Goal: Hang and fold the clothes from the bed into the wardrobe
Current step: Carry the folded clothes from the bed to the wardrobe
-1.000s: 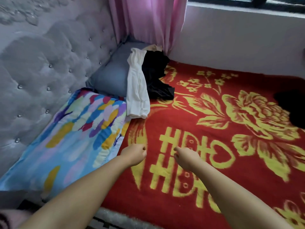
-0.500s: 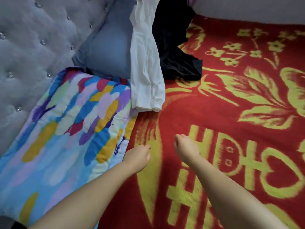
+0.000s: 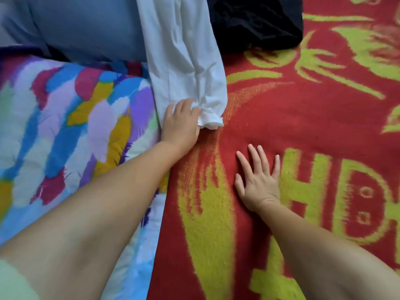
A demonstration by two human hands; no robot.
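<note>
Now the left hand (image 3: 180, 124) grips the bunched lower end of a white garment (image 3: 184, 55), fingers curled into the cloth. That garment lies lengthwise on the bed, draped from a grey-blue pillow (image 3: 86, 29) down to the red and yellow blanket (image 3: 292, 109), beside a feather-patterned pillow (image 3: 65, 131). Just to its right lies a black garment (image 3: 255, 22). The right hand (image 3: 258, 180) rests flat on the blanket, fingers straight and spread, holding nothing.

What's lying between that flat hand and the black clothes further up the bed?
Nothing but blanket: in the head view, only the red blanket with its yellow pattern stretches from the right hand to the black garment.
</note>
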